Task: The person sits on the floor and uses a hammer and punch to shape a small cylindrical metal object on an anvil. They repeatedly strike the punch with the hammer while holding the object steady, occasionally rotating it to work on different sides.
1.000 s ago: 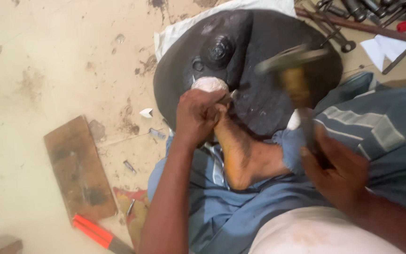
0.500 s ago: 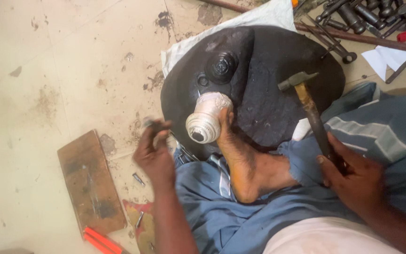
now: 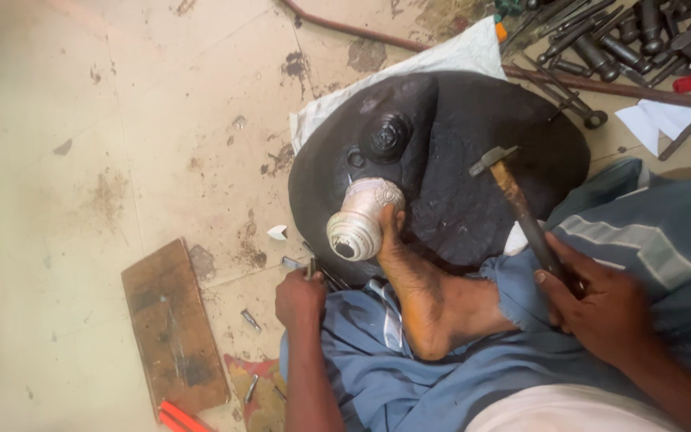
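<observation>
A silver embossed metal vessel (image 3: pixel 360 221) lies on its side on a big black pitch block (image 3: pixel 473 152), pressed in place by my bare foot (image 3: pixel 421 300). My right hand (image 3: pixel 601 308) grips the wooden handle of a small hammer (image 3: pixel 513 200), whose head hovers over the block to the right of the vessel. Down at the floor by the block's near edge, my left hand (image 3: pixel 299 298) closes on a small metal punch (image 3: pixel 311 265).
A white cloth (image 3: pixel 441 60) lies under the block. Several punches and metal tools (image 3: pixel 625 40) are heaped at the top right, beside a long rod (image 3: pixel 617 90). A wooden board (image 3: pixel 173 328) and a red-handled tool (image 3: pixel 185 418) lie at the lower left on the stained floor.
My left hand left the vessel and dropped to the floor at the block's edge, taking hold of a small punch. The hammer swung down and now rests lower, held still.
</observation>
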